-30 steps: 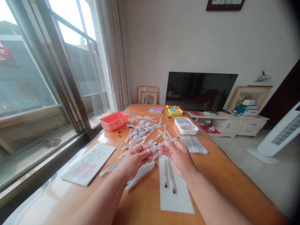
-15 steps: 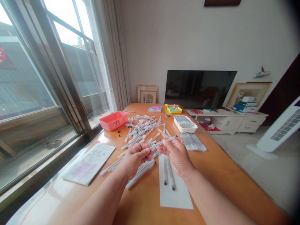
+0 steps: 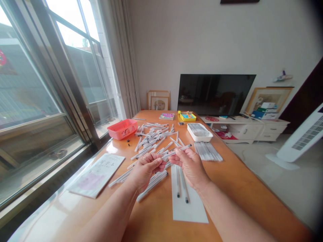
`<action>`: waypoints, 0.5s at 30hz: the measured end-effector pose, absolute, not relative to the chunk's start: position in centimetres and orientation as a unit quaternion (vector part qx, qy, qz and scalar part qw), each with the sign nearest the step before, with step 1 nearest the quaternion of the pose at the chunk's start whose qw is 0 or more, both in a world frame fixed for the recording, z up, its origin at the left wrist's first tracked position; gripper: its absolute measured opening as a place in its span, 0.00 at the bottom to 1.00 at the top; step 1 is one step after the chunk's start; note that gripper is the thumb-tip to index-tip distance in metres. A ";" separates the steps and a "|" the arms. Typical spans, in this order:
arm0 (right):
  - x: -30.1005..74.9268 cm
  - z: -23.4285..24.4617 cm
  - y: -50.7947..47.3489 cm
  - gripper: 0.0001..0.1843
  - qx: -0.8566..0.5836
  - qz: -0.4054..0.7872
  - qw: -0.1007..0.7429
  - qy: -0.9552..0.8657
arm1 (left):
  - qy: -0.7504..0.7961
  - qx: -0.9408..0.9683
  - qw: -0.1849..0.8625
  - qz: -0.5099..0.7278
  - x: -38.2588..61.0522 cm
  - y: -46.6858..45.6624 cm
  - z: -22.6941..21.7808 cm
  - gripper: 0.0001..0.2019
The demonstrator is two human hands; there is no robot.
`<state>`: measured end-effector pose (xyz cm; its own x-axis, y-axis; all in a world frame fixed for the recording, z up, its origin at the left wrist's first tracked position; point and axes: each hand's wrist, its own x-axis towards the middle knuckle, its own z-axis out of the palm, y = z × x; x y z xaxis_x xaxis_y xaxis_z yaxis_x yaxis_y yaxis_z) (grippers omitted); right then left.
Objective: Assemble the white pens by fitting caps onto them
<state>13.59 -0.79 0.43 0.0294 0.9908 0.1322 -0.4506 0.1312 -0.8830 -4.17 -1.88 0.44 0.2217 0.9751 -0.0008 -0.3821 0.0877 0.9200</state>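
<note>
A clear pen with a dark end (image 3: 186,147) slants up to the right between my two hands. My left hand (image 3: 148,167) pinches its lower left end, and my right hand (image 3: 188,164) grips it near the dark end; my fingers hide parts of the barrel. Beneath and beyond my hands spreads a loose heap of clear pens (image 3: 153,139), some with black ends. Two pens with black ends (image 3: 185,191) lie on a white sheet of paper (image 3: 189,213) below my right hand. A bundle of clear pens (image 3: 152,186) rests by my left wrist.
On the left are a red plastic basket (image 3: 122,130) and a notebook (image 3: 98,174). To the right stands a white tray (image 3: 200,137) holding clear pieces, with a row of pens (image 3: 208,152) before it. A yellow box (image 3: 188,117) and booklet (image 3: 166,116) lie at the far end.
Both hands keep nearly the same place and hold on the pen. The whole view has shifted very slightly; nothing on the table has visibly moved.
</note>
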 end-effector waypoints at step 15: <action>15.6 -1.3 1.2 0.19 -0.411 0.512 0.618 -0.433 | 0.439 0.520 0.580 0.448 -2.9 -1.3 -0.2 0.17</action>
<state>15.61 1.15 -1.30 0.1009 0.9883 0.1140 -0.2775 0.1380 -0.9507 -2.89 -1.28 -0.22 0.2133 0.9760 -0.0432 -0.0616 0.0576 0.9964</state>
